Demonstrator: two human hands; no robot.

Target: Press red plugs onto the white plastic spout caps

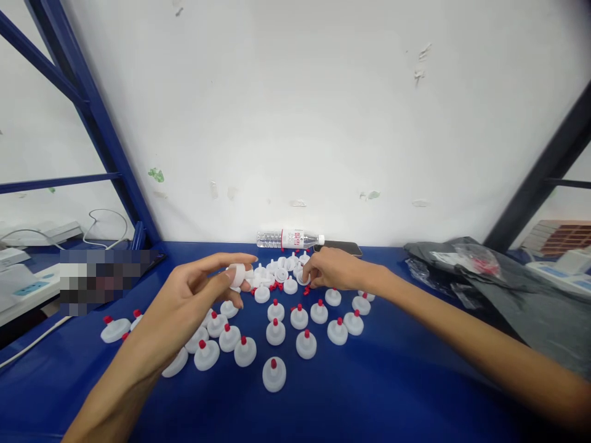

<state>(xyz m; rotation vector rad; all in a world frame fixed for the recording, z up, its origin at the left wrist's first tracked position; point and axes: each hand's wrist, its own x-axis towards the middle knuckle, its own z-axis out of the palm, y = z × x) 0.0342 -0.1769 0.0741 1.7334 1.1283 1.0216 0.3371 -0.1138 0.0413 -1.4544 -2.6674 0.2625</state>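
My left hand (198,286) holds a white plastic cap (237,275) between thumb and fingers, left of a pile of plain white caps (280,274). The fingers of my right hand (327,269) point down and are pressed together at the pile's right side, beside small red tips (307,289); what they hold, if anything, is hidden. Several white caps with red tips (274,374) stand on the blue table nearer to me, and others stand under and beside my left wrist.
Behind the pile, a clear water bottle (290,239) lies along the wall, next to a dark phone (341,247). Grey plastic bags (480,264) lie at the right. A power strip (32,289) and cables are at the left. Blue posts (104,123) rise at the left.
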